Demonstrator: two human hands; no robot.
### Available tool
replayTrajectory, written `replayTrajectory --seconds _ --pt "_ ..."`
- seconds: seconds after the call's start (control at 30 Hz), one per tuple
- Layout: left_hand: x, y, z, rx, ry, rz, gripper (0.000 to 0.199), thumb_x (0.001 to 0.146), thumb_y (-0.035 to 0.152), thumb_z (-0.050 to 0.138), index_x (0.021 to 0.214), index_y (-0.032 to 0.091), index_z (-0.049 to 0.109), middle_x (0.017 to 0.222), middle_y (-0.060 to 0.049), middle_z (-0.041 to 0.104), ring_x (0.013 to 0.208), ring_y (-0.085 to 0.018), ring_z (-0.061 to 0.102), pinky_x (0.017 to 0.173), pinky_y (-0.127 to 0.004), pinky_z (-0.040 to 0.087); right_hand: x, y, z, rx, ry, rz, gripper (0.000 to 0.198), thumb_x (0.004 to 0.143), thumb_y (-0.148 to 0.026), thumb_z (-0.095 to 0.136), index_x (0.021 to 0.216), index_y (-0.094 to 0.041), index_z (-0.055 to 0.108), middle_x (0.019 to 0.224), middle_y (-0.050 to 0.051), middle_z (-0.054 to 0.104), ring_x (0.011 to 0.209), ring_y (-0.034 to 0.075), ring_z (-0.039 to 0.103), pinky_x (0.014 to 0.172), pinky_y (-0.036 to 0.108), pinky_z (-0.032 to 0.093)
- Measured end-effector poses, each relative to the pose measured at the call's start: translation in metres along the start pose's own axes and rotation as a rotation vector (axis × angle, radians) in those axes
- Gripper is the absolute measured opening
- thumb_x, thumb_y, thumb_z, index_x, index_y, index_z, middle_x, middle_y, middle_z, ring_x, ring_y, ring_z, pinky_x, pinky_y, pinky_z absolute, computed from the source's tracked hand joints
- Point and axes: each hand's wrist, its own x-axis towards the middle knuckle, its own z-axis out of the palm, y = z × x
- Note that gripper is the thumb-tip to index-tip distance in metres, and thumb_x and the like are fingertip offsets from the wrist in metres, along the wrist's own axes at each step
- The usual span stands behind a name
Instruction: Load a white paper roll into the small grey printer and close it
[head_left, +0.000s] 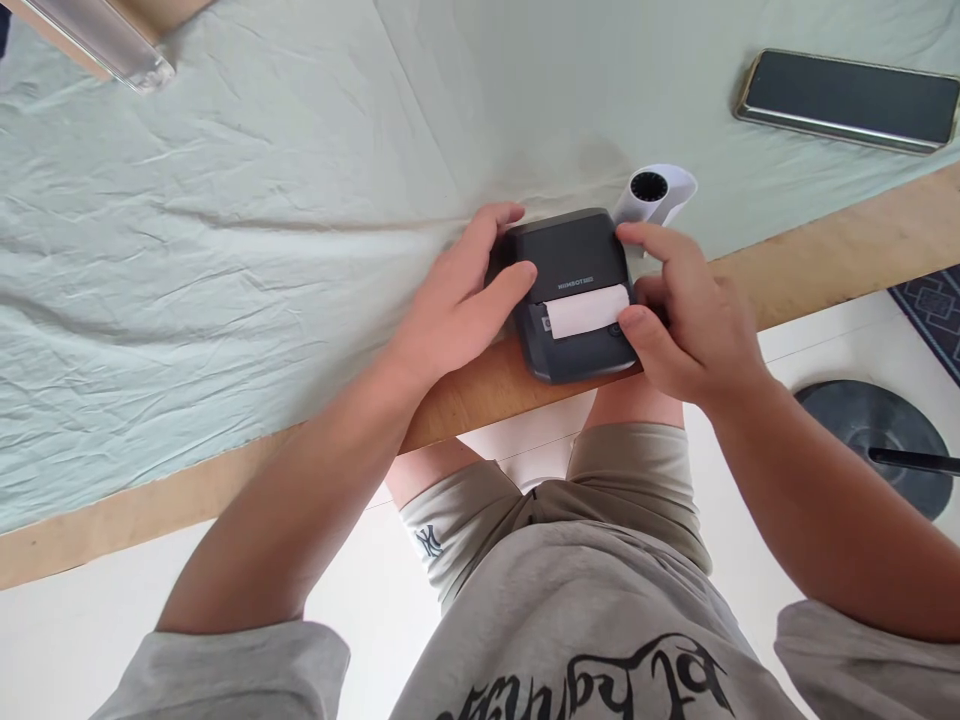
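A black label printer (574, 255) lies at the table's front edge, a white paper strip (589, 311) sticking out of its slot. My left hand (469, 290) grips the printer's left side, thumb on top and fingers round the far corner. On the right side, my right hand (694, 315) holds the printer too, its thumb by the end of the paper strip and its index finger at the far right corner. Just behind that corner stands a white paper roll (637, 205) with a dark core and a loose curled end.
A phone (855, 98) with a dark screen lies at the back right. At the upper left is a clear plastic piece (131, 50) on a tan board. Wrinkled pale green cloth (225, 250) covers the table up to its wooden edge (810, 250). A round black base (862, 425) stands on the floor.
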Motion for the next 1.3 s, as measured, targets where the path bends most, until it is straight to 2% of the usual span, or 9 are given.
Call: replayTrajectory --seconds 0.1,0.2,0.37,0.43,0.57,0.67,0.8,1.07,1.3 --pt "0.001 -0.005 -0.001 -0.022 -0.005 -0.062 0.036 0.103 0.024 0.051 0.138 0.028 0.057 0.149 -0.007 0.065 0.138 -0.025 0.062 0.120 -0.043 0.052 -0.002 0.000 0.001 -0.016 -0.013 0.032 0.062 0.105 -0.055 0.042 0.152 -0.015 0.047 0.069 0.000 0.055 0.056 -0.001 0.039 0.055 0.015 0.029" --pt "0.001 -0.004 -0.002 0.018 0.022 -0.068 0.038 0.098 0.018 0.052 0.134 0.024 0.056 0.138 -0.009 0.066 0.126 -0.025 0.065 0.113 -0.046 0.055 -0.003 0.002 0.002 -0.017 0.006 0.036 0.061 0.105 -0.055 0.041 0.152 -0.017 0.049 0.070 0.000 0.055 0.057 -0.001 0.040 0.056 0.014 0.027" --pt "-0.001 0.004 -0.002 0.164 0.015 -0.021 0.023 0.093 0.014 0.052 0.111 0.024 0.063 0.122 -0.010 0.068 0.119 -0.027 0.066 0.108 -0.044 0.055 -0.001 0.003 0.006 -0.055 0.038 0.001 0.064 0.107 -0.057 0.038 0.149 -0.014 0.057 0.071 0.003 0.058 0.060 0.000 0.041 0.058 0.015 0.026" --pt "-0.001 0.007 -0.002 0.221 0.019 -0.036 0.013 0.095 0.017 0.051 0.095 0.025 0.062 0.113 -0.010 0.066 0.114 -0.028 0.066 0.103 -0.045 0.057 0.001 0.001 0.009 -0.078 0.038 0.012 0.063 0.107 -0.057 0.034 0.142 -0.014 0.064 0.067 0.004 0.055 0.057 0.000 0.033 0.057 0.017 0.020" --pt "-0.002 0.009 0.000 0.238 0.027 -0.044 0.020 0.098 0.023 0.050 0.079 0.025 0.051 0.108 -0.011 0.062 0.110 -0.029 0.065 0.100 -0.045 0.057 0.002 -0.005 0.014 -0.104 0.065 0.038 0.066 0.107 -0.060 0.031 0.138 -0.013 0.066 0.061 0.004 0.048 0.055 0.001 0.020 0.058 0.021 0.010" --pt "-0.004 0.013 0.000 0.148 0.059 0.017 0.013 0.097 0.022 0.049 0.091 0.025 0.060 0.117 -0.011 0.067 0.118 -0.031 0.065 0.108 -0.048 0.055 0.000 -0.012 0.016 -0.119 0.085 0.045 0.078 0.104 -0.068 0.033 0.143 -0.008 0.063 0.065 0.006 0.052 0.057 0.001 0.022 0.058 0.022 0.010" --pt "-0.005 0.017 0.001 0.071 0.090 0.039 0.038 0.098 0.013 0.039 0.119 0.029 0.066 0.116 -0.002 0.076 0.111 -0.025 0.070 0.104 -0.043 0.057 0.000 -0.020 0.019 -0.125 0.101 0.053 0.083 0.104 -0.071 0.029 0.153 -0.008 0.054 0.076 0.008 0.059 0.061 0.002 0.033 0.060 0.021 0.015" --pt "-0.002 0.014 0.002 0.064 0.098 -0.054 0.041 0.098 0.003 0.040 0.116 0.027 0.069 0.105 0.000 0.077 0.102 -0.022 0.072 0.094 -0.036 0.057 0.006 -0.012 0.025 -0.131 0.069 0.094 0.076 0.105 -0.068 0.029 0.145 -0.011 0.061 0.070 0.006 0.056 0.056 0.001 0.024 0.060 0.024 0.008" --pt "-0.003 0.014 0.001 0.056 0.093 -0.029 0.036 0.101 0.008 0.041 0.107 0.029 0.069 0.106 0.000 0.076 0.102 -0.023 0.072 0.095 -0.038 0.057 0.006 -0.015 0.024 -0.128 0.096 0.119 0.067 0.105 -0.062 0.037 0.141 -0.013 0.063 0.070 0.005 0.058 0.059 0.003 0.035 0.060 0.023 0.018"
